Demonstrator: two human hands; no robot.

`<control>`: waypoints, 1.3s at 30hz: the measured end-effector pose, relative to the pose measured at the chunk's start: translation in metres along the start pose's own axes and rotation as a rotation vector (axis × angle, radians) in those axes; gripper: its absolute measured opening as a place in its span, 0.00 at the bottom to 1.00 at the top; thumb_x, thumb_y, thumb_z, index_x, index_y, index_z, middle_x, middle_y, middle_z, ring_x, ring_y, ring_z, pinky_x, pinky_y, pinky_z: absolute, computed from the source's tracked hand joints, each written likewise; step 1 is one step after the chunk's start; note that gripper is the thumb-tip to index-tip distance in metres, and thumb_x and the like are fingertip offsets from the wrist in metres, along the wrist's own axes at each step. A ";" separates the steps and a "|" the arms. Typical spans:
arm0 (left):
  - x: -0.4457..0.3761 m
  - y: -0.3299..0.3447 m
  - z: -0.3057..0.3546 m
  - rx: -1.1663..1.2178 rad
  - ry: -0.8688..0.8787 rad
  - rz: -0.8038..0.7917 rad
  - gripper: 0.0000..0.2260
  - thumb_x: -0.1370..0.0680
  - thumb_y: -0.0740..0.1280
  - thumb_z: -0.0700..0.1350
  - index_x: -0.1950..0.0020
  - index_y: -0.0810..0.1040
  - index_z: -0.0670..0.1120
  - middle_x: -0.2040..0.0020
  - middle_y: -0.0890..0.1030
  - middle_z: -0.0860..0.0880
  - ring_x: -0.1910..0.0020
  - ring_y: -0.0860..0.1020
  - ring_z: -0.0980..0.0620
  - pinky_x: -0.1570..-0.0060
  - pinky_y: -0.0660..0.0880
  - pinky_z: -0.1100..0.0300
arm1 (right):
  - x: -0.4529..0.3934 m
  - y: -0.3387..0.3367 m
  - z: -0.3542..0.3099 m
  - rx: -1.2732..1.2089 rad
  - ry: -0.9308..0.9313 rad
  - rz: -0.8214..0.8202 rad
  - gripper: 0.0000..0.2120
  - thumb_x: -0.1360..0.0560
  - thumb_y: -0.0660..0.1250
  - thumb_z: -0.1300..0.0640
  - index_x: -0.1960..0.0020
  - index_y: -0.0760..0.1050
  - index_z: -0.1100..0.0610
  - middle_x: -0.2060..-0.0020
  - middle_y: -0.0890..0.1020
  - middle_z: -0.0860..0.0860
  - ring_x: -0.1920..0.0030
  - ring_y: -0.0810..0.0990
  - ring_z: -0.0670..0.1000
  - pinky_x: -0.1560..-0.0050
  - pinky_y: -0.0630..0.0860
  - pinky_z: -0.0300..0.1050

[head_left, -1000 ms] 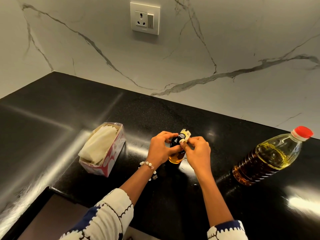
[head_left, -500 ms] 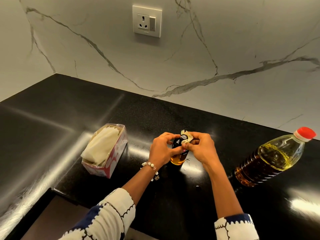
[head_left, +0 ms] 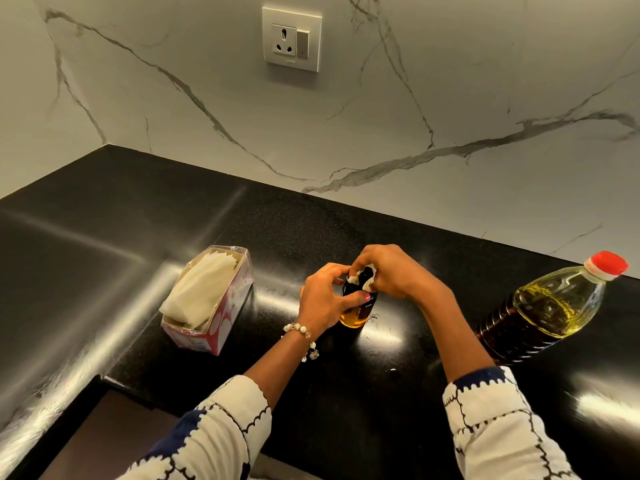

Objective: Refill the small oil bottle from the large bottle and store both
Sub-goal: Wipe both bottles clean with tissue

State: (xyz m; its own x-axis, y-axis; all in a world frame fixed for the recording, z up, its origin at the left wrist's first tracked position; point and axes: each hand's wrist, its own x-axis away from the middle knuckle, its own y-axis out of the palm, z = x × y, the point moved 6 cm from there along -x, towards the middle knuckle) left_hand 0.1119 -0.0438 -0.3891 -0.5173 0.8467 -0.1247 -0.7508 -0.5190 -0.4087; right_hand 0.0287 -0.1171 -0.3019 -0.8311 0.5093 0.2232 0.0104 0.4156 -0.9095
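Observation:
The small oil bottle (head_left: 356, 315) stands on the black counter (head_left: 277, 237), dark with a band of yellow oil at its base. My left hand (head_left: 325, 299) grips its body from the left. My right hand (head_left: 391, 271) is closed over its top, fingers pinching the pale cap piece (head_left: 355, 279), which is mostly hidden. The large oil bottle (head_left: 547, 310) stands to the right, apart from both hands, its red cap (head_left: 609, 261) on and yellow oil inside.
A pink tissue box (head_left: 207, 303) with white tissues sits to the left of the hands. A marble wall with a socket (head_left: 291, 39) rises behind the counter. The counter's front edge steps in at the lower left.
My right hand has moved from beside the small bottle's top to over it, covering the pale cap piece that stuck up before. My left hand stays on the bottle.

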 end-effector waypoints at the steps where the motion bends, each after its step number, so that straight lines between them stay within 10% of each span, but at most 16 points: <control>1: -0.001 0.000 0.000 -0.002 -0.001 -0.001 0.18 0.35 0.78 0.53 0.48 0.81 0.52 0.51 0.79 0.58 0.51 0.78 0.58 0.49 0.78 0.48 | -0.001 0.001 -0.001 0.033 -0.032 -0.014 0.16 0.29 0.70 0.68 0.44 0.79 0.54 0.42 0.75 0.51 0.42 0.74 0.51 0.52 0.71 0.38; 19: 0.001 0.000 -0.001 0.034 0.005 -0.013 0.22 0.38 0.74 0.61 0.46 0.81 0.55 0.50 0.79 0.59 0.50 0.77 0.61 0.49 0.78 0.51 | 0.002 0.005 -0.003 0.029 -0.069 0.196 0.11 0.24 0.68 0.55 0.44 0.81 0.56 0.49 0.81 0.52 0.52 0.76 0.47 0.58 0.66 0.32; 39: 0.001 -0.001 -0.003 0.066 0.014 -0.026 0.21 0.34 0.77 0.52 0.42 0.80 0.56 0.46 0.79 0.58 0.48 0.78 0.59 0.47 0.79 0.52 | 0.027 0.014 0.041 -0.772 0.169 0.441 0.12 0.28 0.70 0.66 0.47 0.82 0.55 0.54 0.84 0.50 0.51 0.82 0.46 0.48 0.80 0.44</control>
State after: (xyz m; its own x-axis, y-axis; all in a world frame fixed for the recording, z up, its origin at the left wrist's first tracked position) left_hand 0.1132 -0.0417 -0.3918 -0.4921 0.8611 -0.1277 -0.7893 -0.5032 -0.3518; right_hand -0.0162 -0.1284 -0.3226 -0.5713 0.8206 0.0144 0.7291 0.5155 -0.4501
